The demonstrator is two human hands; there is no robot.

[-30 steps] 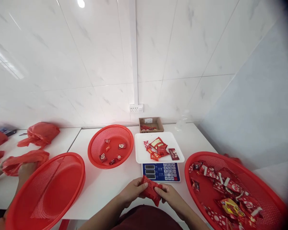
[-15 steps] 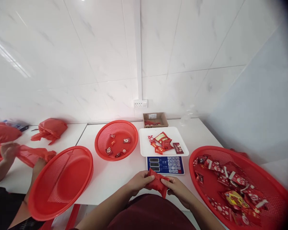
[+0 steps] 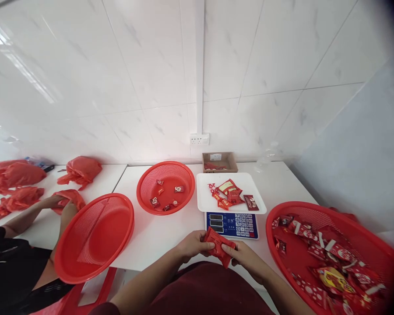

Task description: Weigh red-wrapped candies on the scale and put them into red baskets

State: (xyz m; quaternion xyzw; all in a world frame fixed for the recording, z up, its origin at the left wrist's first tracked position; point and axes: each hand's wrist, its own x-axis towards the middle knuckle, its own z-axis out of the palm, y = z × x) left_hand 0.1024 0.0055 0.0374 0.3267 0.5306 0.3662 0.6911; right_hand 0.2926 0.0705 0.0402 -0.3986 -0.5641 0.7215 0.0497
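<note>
My left hand and my right hand both grip a red snack packet close to my body, one at each end, with the thumbs on top. Just beyond the packet stands a digital scale with a blue keypad and a white tray on top. Several red packets lie on that tray, along with a dark red packet at its right side. To the right of my hand is a large red basket holding several wrapped snacks.
A round red basket with a few small sweets stands left of the scale. Nearer sits another red basket. A cardboard box is by the wall. At left, a co-worker's hands handle a red plastic bag.
The view has shifted slightly left, so things appear farther right. Both my hands still hold the packet. The co-worker's hands have drawn together on a red bag.
</note>
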